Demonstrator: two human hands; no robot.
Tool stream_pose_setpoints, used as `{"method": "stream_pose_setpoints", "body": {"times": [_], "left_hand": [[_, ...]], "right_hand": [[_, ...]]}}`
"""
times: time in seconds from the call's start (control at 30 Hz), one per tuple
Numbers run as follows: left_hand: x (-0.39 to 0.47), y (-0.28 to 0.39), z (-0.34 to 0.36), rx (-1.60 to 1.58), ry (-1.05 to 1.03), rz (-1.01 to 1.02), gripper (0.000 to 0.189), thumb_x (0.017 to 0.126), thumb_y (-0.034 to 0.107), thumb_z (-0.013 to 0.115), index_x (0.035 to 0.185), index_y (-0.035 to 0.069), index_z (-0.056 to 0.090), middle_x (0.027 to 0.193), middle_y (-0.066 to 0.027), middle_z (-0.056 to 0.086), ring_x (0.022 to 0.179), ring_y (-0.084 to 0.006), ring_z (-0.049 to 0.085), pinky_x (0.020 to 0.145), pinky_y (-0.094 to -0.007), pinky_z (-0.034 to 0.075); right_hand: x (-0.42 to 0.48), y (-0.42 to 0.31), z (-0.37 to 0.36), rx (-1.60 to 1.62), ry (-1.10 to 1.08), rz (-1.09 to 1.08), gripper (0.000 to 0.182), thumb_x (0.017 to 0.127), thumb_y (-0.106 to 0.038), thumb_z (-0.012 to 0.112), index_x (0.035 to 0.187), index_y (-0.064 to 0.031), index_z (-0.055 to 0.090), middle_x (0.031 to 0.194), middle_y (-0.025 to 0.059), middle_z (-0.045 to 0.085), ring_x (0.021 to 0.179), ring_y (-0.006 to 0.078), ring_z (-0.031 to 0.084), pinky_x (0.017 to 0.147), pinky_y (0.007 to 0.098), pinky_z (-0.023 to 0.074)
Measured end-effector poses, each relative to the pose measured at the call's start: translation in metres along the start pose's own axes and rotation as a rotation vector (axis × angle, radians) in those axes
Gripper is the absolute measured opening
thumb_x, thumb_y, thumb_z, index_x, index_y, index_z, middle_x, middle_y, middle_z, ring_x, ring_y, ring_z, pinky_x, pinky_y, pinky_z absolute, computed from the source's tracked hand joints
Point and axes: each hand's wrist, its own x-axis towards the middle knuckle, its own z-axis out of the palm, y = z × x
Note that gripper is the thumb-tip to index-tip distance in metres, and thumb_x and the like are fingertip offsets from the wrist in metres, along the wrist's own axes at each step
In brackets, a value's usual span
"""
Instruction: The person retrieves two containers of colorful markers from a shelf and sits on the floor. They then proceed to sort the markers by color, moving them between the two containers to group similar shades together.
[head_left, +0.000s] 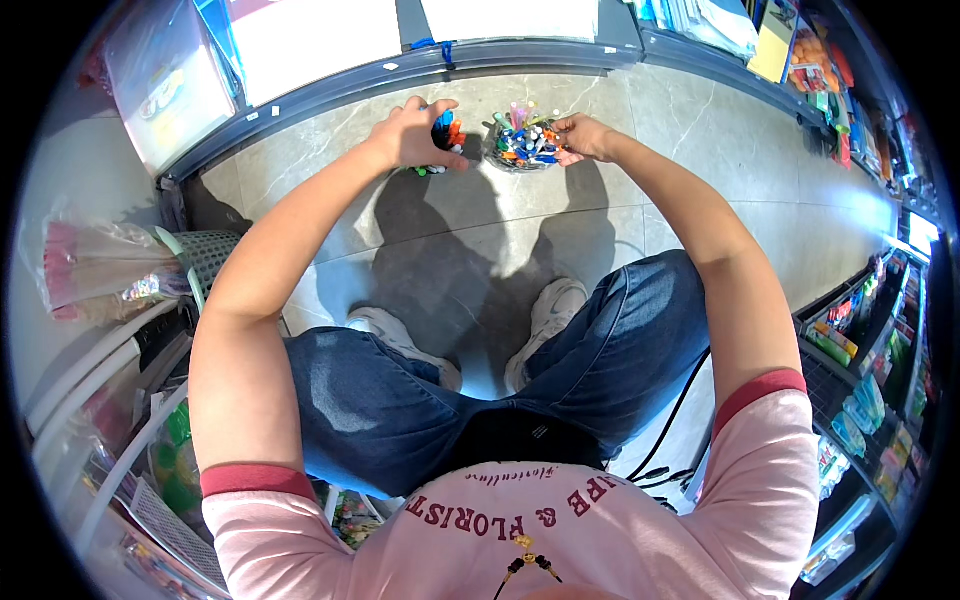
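On the tiled floor ahead of my feet stands a round, see-through holder (501, 162) packed with pens (529, 141) of many colours. My right hand (590, 138) grips the right side of this holder, its fingertips among or just beside the outer pens. To the left, my left hand (405, 135) curves over a second bunch of pens (454, 133) with blue, orange and green parts. Its thumb and fingers are spread around that bunch, and the back of the hand hides most of it. Whether the fingers press on it cannot be seen.
A dark low shelf edge (330, 75) runs along the far side, bearing large white sheets. Stocked shelves (855, 337) stand on the right. At left are a grey-green perforated basket (206, 259) and white metal tubes (90, 367). A black cable (679, 409) hangs beside my right leg.
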Motion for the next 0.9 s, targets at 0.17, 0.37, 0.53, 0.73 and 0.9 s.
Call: {"method": "stream_pose_setpoints", "body": {"times": [0.17, 0.37, 0.53, 0.73, 0.9], "left_hand": [[0.02, -0.053, 0.002, -0.421, 0.083, -0.111, 0.051, 0.086, 0.043, 0.049, 0.118, 0.004, 0.049, 0.09, -0.0138, 0.057, 0.09, -0.0226, 0.057, 0.077, -0.0356, 0.048], [0.009, -0.048, -0.009, -1.015, -0.156, -0.52, 0.025, 0.088, 0.022, 0.044, 0.098, 0.007, 0.06, 0.076, -0.0014, 0.054, 0.068, -0.0121, 0.053, 0.06, -0.0314, 0.05], [0.011, -0.065, -0.004, -1.067, -0.181, -0.604, 0.022, 0.087, 0.018, 0.048, 0.101, 0.007, 0.06, 0.078, -0.0011, 0.058, 0.064, -0.0112, 0.056, 0.063, -0.0338, 0.054], [0.003, -0.077, 0.0, -1.176, -0.287, -0.573, 0.018, 0.084, 0.007, 0.054, 0.101, 0.008, 0.059, 0.073, 0.0001, 0.059, 0.061, -0.0101, 0.059, 0.063, -0.032, 0.056], [-0.002, -0.086, 0.013, -1.178, -0.257, -0.576, 0.019, 0.082, 0.001, 0.054, 0.098, 0.009, 0.059, 0.076, 0.0007, 0.061, 0.064, -0.0088, 0.06, 0.063, -0.0291, 0.055]], "right_hand": [[-0.001, -0.011, 0.012, -0.032, 0.047, -0.067, 0.01, 0.084, -0.003, 0.051, 0.088, -0.0025, 0.06, 0.075, 0.0073, 0.06, 0.061, 0.0123, 0.06, 0.057, 0.0258, 0.0559], [0.001, 0.0, 0.002, -0.05, 0.071, -0.058, 0.013, 0.084, -0.001, 0.048, 0.092, -0.0009, 0.059, 0.074, 0.0081, 0.061, 0.059, 0.0129, 0.06, 0.055, 0.0256, 0.056], [0.002, -0.007, 0.007, -0.097, 0.044, -0.042, 0.025, 0.085, 0.002, 0.043, 0.105, -0.0008, 0.057, 0.082, 0.0083, 0.062, 0.065, 0.0141, 0.062, 0.058, 0.028, 0.0561], [-0.004, -0.004, 0.006, -0.083, 0.094, -0.05, 0.018, 0.083, 0.003, 0.048, 0.098, -0.0017, 0.059, 0.079, 0.0093, 0.061, 0.065, 0.0152, 0.062, 0.057, 0.0281, 0.0565], [-0.006, -0.01, 0.01, -0.105, 0.078, -0.072, 0.024, 0.083, 0.005, 0.045, 0.102, -0.0008, 0.058, 0.079, 0.0099, 0.062, 0.064, 0.0153, 0.062, 0.057, 0.0284, 0.0564]]}}
